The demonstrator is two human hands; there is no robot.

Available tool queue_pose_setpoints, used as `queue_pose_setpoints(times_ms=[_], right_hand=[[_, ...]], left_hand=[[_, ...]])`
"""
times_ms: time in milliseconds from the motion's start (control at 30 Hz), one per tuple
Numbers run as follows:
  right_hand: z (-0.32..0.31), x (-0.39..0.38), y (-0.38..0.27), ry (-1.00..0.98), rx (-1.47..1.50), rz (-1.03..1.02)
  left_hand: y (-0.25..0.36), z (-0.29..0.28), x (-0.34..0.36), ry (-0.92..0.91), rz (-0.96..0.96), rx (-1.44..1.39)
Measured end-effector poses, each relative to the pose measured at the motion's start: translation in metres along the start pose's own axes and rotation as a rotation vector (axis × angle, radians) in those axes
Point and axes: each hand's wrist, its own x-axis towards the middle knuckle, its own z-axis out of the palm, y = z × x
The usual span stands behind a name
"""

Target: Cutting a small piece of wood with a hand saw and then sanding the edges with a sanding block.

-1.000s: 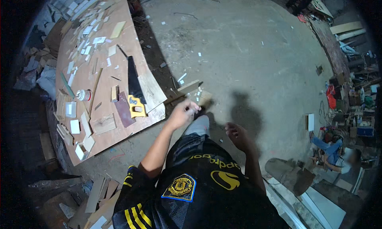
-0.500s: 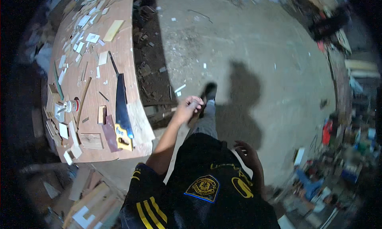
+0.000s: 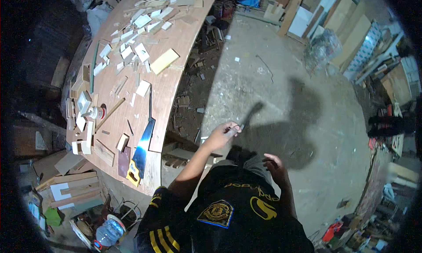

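Observation:
My left hand point(image 3: 223, 135) hangs in front of me beyond the table's right edge, its fingers curled in and the thumb pressed on them. Whether something small sits in that grip, I cannot make out. Lower and to the right, my right hand point(image 3: 273, 161) is held over the floor with its fingers loosely apart and nothing in them. Nearest on the plywood table point(image 3: 169, 84) lies a handsaw point(image 3: 143, 147) with a yellow handle, clear of both hands. Beside it are a small wood block point(image 3: 123, 142) and a dark reddish sheet point(image 3: 124, 161).
Small wood offcuts point(image 3: 141, 21) litter the table's far part, near a pale yellow block point(image 3: 165, 62). A white jar point(image 3: 94, 113) stands at the left. Boards point(image 3: 347, 29) lean at the far right. A large water bottle point(image 3: 109, 232) lies near the lower left.
The view has swung, so the table sits further right and the leaning boards have come into sight. Both hands stay beside my body; my stepping foot is no longer visible.

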Motion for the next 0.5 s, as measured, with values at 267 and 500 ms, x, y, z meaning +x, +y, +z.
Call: queue_pose_setpoints(times_ms=[267,500], right_hand=[[-0.079,0.15,-0.035,-0.089,0.0,0.138],[-0.151,0.39,-0.059,-0.131,-0.017,-0.224]], left_hand=[[0.013,-0.061,0.071,0.385,-0.083,-0.034],[0.064,-0.084,0.157,0.536,-0.21,-0.115]])
